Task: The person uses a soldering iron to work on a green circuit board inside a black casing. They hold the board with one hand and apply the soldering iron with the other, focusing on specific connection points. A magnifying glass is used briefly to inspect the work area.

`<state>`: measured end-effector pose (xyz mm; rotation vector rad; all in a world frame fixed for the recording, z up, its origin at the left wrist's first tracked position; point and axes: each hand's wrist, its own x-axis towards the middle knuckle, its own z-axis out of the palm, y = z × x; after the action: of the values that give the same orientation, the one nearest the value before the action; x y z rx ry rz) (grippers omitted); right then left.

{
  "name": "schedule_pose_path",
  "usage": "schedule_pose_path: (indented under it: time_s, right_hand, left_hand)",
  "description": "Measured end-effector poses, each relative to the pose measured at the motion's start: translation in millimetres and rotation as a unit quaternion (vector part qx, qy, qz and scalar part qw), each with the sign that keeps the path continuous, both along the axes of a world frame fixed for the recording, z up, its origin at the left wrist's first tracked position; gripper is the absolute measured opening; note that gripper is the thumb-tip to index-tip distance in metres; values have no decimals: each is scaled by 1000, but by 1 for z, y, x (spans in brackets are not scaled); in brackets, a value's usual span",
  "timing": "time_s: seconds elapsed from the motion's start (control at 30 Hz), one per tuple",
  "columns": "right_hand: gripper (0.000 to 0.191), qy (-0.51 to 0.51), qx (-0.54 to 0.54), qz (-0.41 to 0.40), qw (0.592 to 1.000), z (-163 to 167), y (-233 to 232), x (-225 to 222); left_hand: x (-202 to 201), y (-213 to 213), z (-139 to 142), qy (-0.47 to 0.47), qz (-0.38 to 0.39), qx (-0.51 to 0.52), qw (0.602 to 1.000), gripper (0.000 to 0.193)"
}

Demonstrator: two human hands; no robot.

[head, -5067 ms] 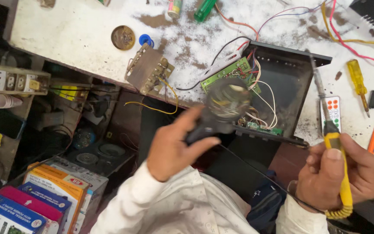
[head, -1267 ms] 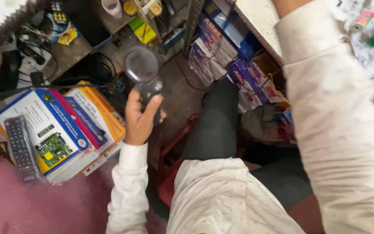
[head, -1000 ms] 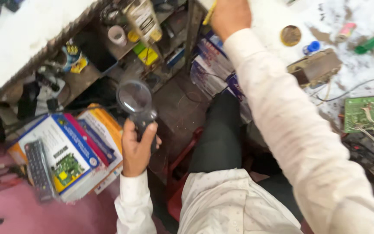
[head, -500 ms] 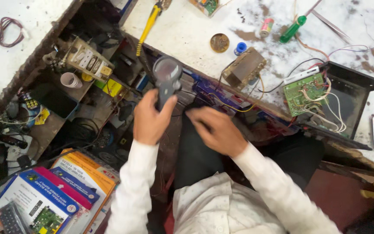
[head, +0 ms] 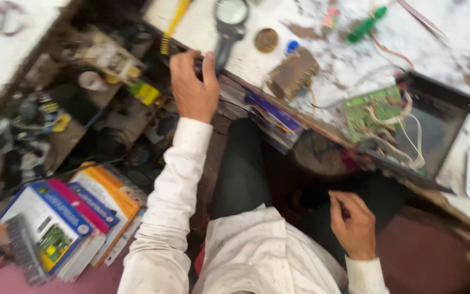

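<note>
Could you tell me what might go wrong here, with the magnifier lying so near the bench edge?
The magnifier lies with its handle toward the bench edge, right by the left hand; a nudge could likely tip it off. Loose wires trail from the green board over the black case, so a snag might drag the board. The right hand rests low, apart from both.

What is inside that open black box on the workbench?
The black box holds a green circuit board at its left edge, with white wires looping from it. The dark interior hides anything beneath the board and wires.
</note>
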<state>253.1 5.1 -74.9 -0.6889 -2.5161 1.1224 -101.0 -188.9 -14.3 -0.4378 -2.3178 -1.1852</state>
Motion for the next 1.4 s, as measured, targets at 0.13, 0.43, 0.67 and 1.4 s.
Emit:
schedule_pose_path:
  time_s: [0.13,0.43,0.67,1.4]
  right_hand:
    - [16,-9,-22,30,999,-1,-4,-10]
    - [34,-182,20,143,973,4,7,-43]
    - [36,-224,-29,176,958,-10,-16,-43]
    - [16,-50,-94,50,993,22,-42,-104]
  left_hand:
    - [-14,-21,17,55,109,-51,991,19]
    - [-18,-37,14,69,85,80,991,17]
    - [67,-66,-74,-128,50,228,964,14]
    - [134,37,-85,-319,-278,153,893,52]
